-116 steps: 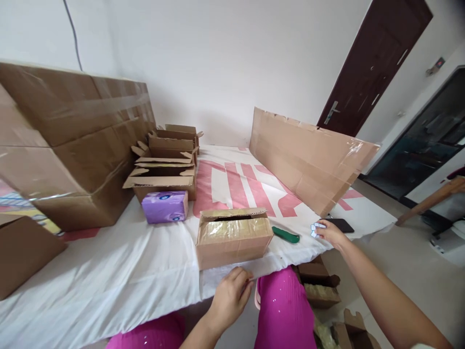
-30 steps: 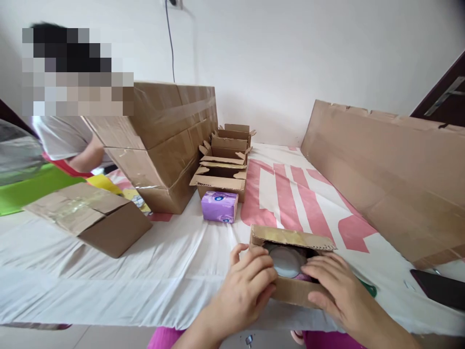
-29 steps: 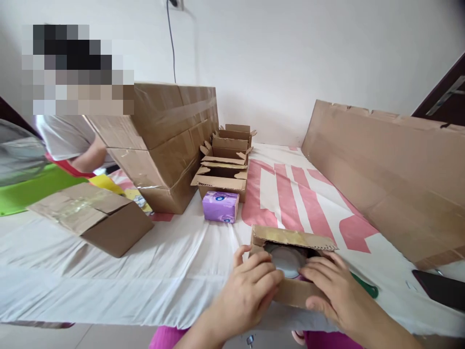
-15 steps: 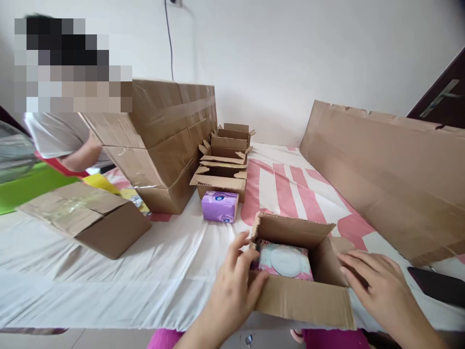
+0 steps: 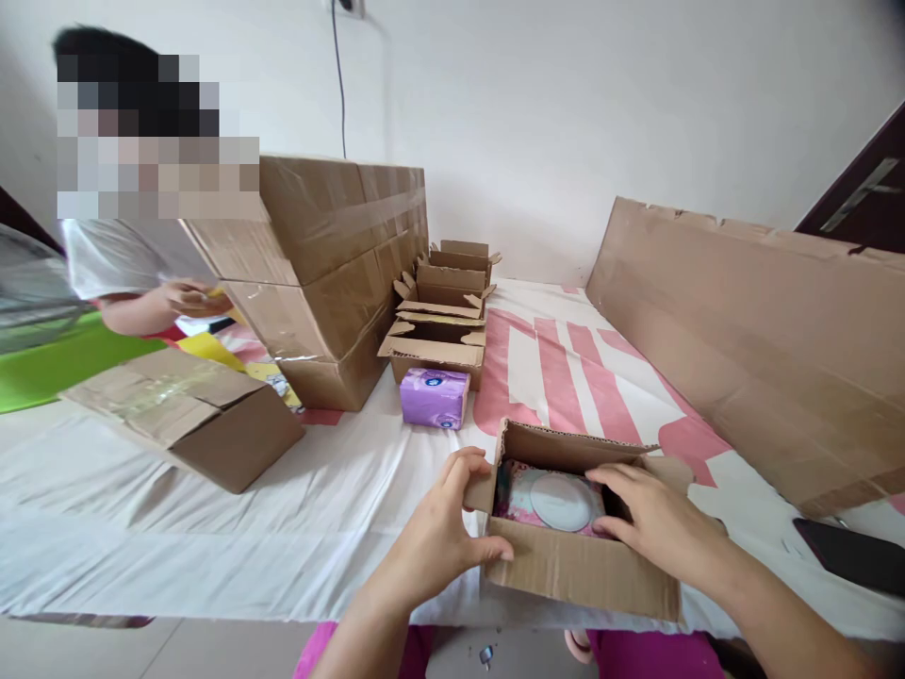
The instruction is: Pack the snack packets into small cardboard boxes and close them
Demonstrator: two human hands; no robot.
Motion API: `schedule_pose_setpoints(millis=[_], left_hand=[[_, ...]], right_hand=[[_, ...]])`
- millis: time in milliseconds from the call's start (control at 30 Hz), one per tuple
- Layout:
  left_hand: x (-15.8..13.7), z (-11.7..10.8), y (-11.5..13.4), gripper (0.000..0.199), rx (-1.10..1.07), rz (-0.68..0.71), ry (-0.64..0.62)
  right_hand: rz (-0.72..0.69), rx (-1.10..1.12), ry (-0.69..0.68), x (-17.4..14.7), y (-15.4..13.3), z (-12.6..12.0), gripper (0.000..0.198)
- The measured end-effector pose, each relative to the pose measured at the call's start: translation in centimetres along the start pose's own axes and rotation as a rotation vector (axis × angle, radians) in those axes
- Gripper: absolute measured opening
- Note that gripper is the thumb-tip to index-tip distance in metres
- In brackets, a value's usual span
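Note:
In front of me is an open cardboard box (image 5: 584, 575) with its flaps folded outward. Inside it, toward the left, lies a pack of wet wipes (image 5: 523, 495), pink and pale blue with a round white lid. My left hand (image 5: 445, 523) grips the box at its left side, thumb on the front flap and fingers by the left flap. My right hand (image 5: 650, 519) reaches over the right wall, its fingers and thumb at the right end of the wipes pack. Beyond the box sits a purple tissue pack (image 5: 435, 398).
Several open boxes (image 5: 442, 354) line up behind the tissue pack, beside stacked taped cartons (image 5: 339, 273). A closed carton (image 5: 205, 405) stands left. At right are a large cardboard panel (image 5: 742, 349) and a dark phone (image 5: 852, 556). A co-worker's hand (image 5: 194, 297) shows behind the cartons.
My right hand has moved left from the box's right wall into the box, onto the wipes pack. My left hand stays at the left side. The co-worker's hand has come into sight.

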State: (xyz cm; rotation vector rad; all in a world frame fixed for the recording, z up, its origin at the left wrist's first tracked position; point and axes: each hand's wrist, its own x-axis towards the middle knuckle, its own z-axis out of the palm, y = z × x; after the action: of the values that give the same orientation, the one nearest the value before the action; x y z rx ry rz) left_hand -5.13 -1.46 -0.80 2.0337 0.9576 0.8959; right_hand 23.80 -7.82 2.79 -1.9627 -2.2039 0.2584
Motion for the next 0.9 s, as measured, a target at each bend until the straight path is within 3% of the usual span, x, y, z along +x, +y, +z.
schedule_pose_setpoints(millis=[133, 367, 600, 733, 900], left_hand=[[-0.1, 0.1, 0.0, 0.068, 0.009, 0.032, 0.0], [-0.1, -0.1, 0.6, 0.055, 0.009, 0.083, -0.05], [0.2, 0.6, 0.4, 0.047, 0.01, 0.1, 0.061], [0.5, 1.9, 0.1, 0.031, -0.008, 0.044, 0.212], [0.4, 3.1, 0.5, 0.021, -0.078, -0.063, 0.317]], right_hand=[[-0.031, -0.045, -0.186, 2.2, 0.1, 0.5, 0.061], [-0.072, -0.156, -0.239, 2.8, -0.3, 1.5, 0.039], [-0.046, -0.054, -0.313, 3.1, -0.8, 1.4, 0.036], [-0.055, -0.041, -0.367, 3.8, -1.1, 1.1, 0.038], [-0.094, -0.095, -0.271, 3.1, -2.8, 0.0, 0.03]])
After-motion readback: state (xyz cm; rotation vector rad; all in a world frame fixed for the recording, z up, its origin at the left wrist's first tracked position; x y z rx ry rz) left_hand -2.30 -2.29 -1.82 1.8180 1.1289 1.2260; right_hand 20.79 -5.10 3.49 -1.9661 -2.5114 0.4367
